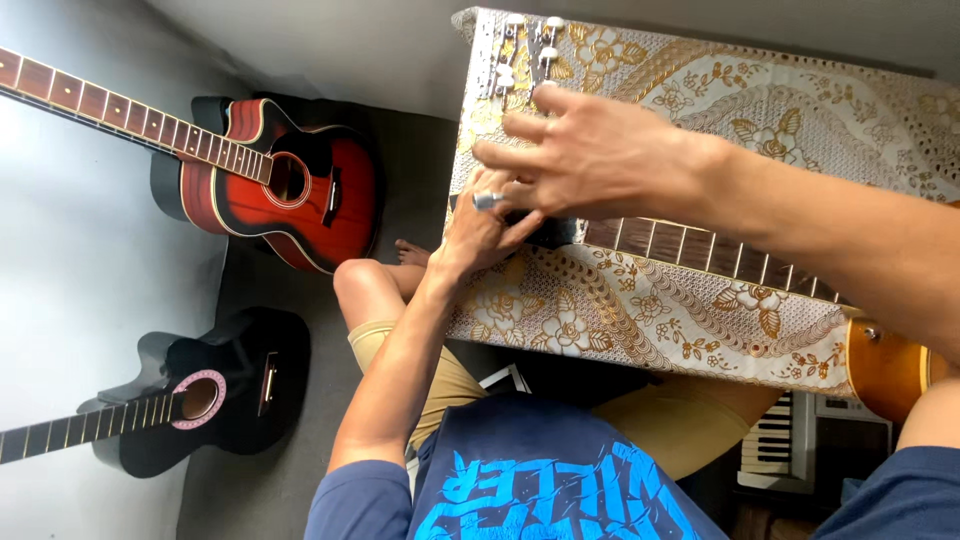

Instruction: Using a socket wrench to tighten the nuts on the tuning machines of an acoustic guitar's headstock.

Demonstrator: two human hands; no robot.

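Observation:
A guitar lies across a table draped in a gold floral cloth (620,310). Its dark fretted neck (700,248) runs left from the amber body (885,370). My left hand (478,232), wearing a ring, is closed around the left end of the neck. My right hand (585,150) reaches in from the right just above it, fingers stretched out and apart, covering the neck's end. Metal tuning pegs (525,50) show at the table's far corner past my fingertips. Whether my right fingers pinch anything is hidden.
A red sunburst acoustic guitar (300,190) and a black guitar with a pink-ringed soundhole (215,395) rest on the grey floor by the white wall at left. A small keyboard (780,440) sits under the table at lower right. My bare knee (365,285) is beside the table edge.

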